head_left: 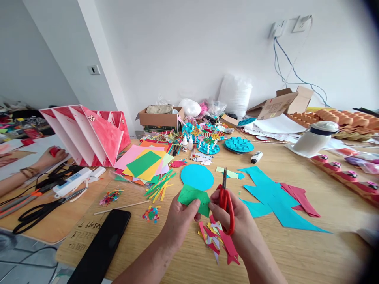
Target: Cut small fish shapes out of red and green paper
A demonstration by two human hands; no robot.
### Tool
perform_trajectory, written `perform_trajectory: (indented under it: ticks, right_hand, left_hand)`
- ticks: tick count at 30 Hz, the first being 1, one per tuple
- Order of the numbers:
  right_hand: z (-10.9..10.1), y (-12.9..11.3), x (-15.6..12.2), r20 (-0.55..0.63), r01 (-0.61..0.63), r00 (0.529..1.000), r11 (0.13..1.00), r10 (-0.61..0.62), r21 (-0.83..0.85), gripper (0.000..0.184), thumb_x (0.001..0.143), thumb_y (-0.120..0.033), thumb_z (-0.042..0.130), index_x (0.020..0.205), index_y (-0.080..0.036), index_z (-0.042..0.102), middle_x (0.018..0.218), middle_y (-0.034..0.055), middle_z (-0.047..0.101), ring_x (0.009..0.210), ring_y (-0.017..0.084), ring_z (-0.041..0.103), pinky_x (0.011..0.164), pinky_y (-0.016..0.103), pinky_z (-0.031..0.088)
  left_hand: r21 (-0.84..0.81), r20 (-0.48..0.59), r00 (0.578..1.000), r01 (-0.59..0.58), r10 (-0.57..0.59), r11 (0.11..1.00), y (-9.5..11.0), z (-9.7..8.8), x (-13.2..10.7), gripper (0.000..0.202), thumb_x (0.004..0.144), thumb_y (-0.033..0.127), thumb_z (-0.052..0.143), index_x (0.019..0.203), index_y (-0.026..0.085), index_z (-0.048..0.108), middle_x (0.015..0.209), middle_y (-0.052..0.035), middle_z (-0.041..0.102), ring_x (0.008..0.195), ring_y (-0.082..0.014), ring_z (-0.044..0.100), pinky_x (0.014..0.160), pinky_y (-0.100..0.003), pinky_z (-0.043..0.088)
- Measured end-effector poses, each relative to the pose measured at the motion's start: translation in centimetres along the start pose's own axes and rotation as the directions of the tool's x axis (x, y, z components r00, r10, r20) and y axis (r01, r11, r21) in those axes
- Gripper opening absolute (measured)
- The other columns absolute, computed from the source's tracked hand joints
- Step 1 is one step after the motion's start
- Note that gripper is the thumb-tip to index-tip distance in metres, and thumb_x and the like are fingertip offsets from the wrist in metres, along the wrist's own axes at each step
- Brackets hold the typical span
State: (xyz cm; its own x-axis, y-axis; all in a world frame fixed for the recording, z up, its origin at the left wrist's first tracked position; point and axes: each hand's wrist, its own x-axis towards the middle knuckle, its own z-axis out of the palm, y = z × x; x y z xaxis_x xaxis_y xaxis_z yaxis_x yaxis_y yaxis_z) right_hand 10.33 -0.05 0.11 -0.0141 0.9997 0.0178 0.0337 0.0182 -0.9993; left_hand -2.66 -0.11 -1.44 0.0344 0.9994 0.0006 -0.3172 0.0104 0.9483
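Note:
A small piece of green paper [189, 196] with faint drawn lines is pinched in my left hand [184, 211]. My right hand [233, 211] grips red-handled scissors [227, 205], their blades pointing up and closed together; its thumb and finger also touch the paper's right edge. Just beyond the green paper lies a blue paper circle [197, 176]. Below my hands, red, yellow and lilac paper scraps [213, 238] are scattered on the wooden table [166, 260]. To the right spreads a large blue paper offcut [272, 197], overlapping a dark red paper piece [303, 200].
Coloured sheets [144, 163] and paper strips [161, 185] lie left of centre. A black phone [100, 246] and black scissors [41, 211] are nearer the left edge. Another person's hand [49, 157] works beside a red-and-white cardboard structure [97, 136]. A white bottle [256, 157] stands tilted or lies at right.

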Motion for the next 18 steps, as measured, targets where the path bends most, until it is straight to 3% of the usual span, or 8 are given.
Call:
perform_trajectory:
  ticks: [3, 6, 11, 15, 18]
  right_hand:
    - [0.3, 0.2, 0.0, -0.001, 0.024, 1.0, 1.0, -0.024, 0.0, 0.024, 0.062, -0.038, 0.065, 0.07, -0.019, 0.052, 0.055, -0.0046, 0.051, 0.045, 0.011, 0.045, 0.041, 0.021, 0.036]
    - [0.8, -0.5, -0.5, 0.011, 0.004, 1.0, 1.0, -0.004, 0.007, 0.022, 0.065, -0.037, 0.064, 0.072, -0.02, 0.051, 0.056, -0.0052, 0.05, 0.047, 0.011, 0.044, 0.045, 0.022, 0.037]
    - [1.6, -1.4, -1.7, 0.043, -0.02, 0.999, 0.999, 0.021, -0.027, 0.023, 0.071, -0.041, 0.059, 0.075, -0.022, 0.048, 0.056, -0.0049, 0.048, 0.047, 0.012, 0.043, 0.045, 0.023, 0.036]
    - [1.6, -0.6, -2.8, 0.114, 0.036, 0.993, 0.991, -0.021, -0.132, 0.034, 0.08, -0.054, 0.044, 0.072, -0.021, 0.05, 0.057, -0.0026, 0.047, 0.052, 0.015, 0.044, 0.048, 0.024, 0.037]
    - [1.5, 0.5, -3.7, 0.154, 0.034, 0.988, 0.98, -0.003, -0.197, 0.039, 0.078, -0.059, 0.044, 0.066, -0.022, 0.049, 0.057, -0.0009, 0.05, 0.052, 0.016, 0.045, 0.048, 0.025, 0.038]
  left_hand:
    - [0.034, 0.072, 0.997, -0.016, 0.014, 0.999, 0.3, -0.2, -0.3, 0.018, 0.071, 0.032, 0.059, 0.069, 0.014, 0.058, 0.056, 0.0008, 0.052, 0.05, -0.0096, 0.045, 0.048, -0.022, 0.038]
    - [0.068, 0.051, 0.999, -0.01, 0.007, 0.998, 0.7, -0.2, -0.5, 0.015, 0.068, 0.029, 0.06, 0.063, 0.015, 0.056, 0.055, 0.0018, 0.051, 0.05, -0.0094, 0.044, 0.049, -0.022, 0.038]
    - [0.056, 0.041, 0.999, 0.034, -0.036, 0.998, 1.0, -0.3, -0.6, 0.011, 0.067, 0.026, 0.06, 0.07, 0.017, 0.057, 0.059, 0.0017, 0.051, 0.056, -0.011, 0.046, 0.05, -0.021, 0.038]
    - [-0.023, 0.027, 0.999, -0.018, 0.018, 1.0, 1.2, -0.9, -0.7, 0.014, 0.071, 0.027, 0.056, 0.064, 0.017, 0.051, 0.056, 0.003, 0.046, 0.051, -0.0093, 0.042, 0.048, -0.022, 0.037]
    - [-0.079, 0.034, 0.997, -0.063, 0.066, 0.995, 1.6, -1.1, -0.8, 0.018, 0.072, 0.025, 0.054, 0.058, 0.018, 0.045, 0.052, 0.0042, 0.041, 0.049, -0.0095, 0.04, 0.048, -0.023, 0.037]
